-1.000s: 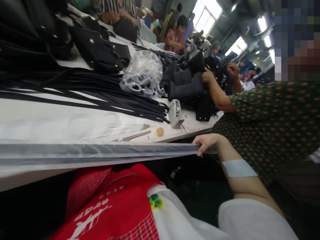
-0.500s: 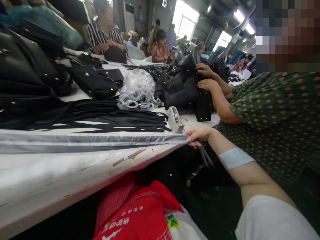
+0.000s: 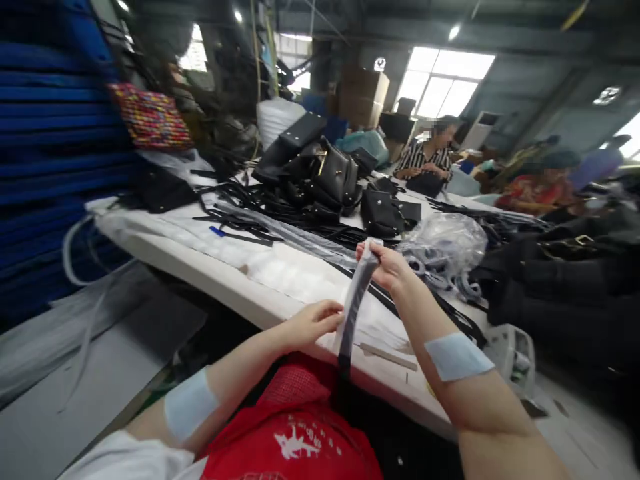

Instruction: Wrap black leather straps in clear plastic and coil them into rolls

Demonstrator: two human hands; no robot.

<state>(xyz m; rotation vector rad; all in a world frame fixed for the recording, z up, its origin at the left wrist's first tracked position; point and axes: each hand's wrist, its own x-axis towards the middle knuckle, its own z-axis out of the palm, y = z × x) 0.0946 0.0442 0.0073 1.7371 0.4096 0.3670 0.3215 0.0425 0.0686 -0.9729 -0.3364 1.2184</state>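
Note:
In front of me at the table's edge, my right hand (image 3: pixel 381 263) pinches the top of a dark strap in clear plastic film (image 3: pixel 355 308). That strap hangs down from my fingers, over the edge of the white table (image 3: pixel 200 270). My left hand (image 3: pixel 317 323) is beside the strap's lower part, fingers loosely bent and apart, their tips at its edge; whether they touch it I cannot tell. Behind my right hand lies another plastic-wrapped strap (image 3: pixel 300 237), stretched along the table among loose black straps (image 3: pixel 250 210).
Black handbags (image 3: pixel 330 177) are piled farther back. A clear plastic bag with ring-like coils (image 3: pixel 445 250) lies right of my hand, and a white tape dispenser (image 3: pixel 510 353) stands nearer. Blue stacked sheets (image 3: pixel 50 153) rise at left. A person in stripes (image 3: pixel 425 160) sits across the table.
My view has swung left. My right hand has brought the strap from stretched along the table to hanging in front of me. My left hand has come into view beside it.

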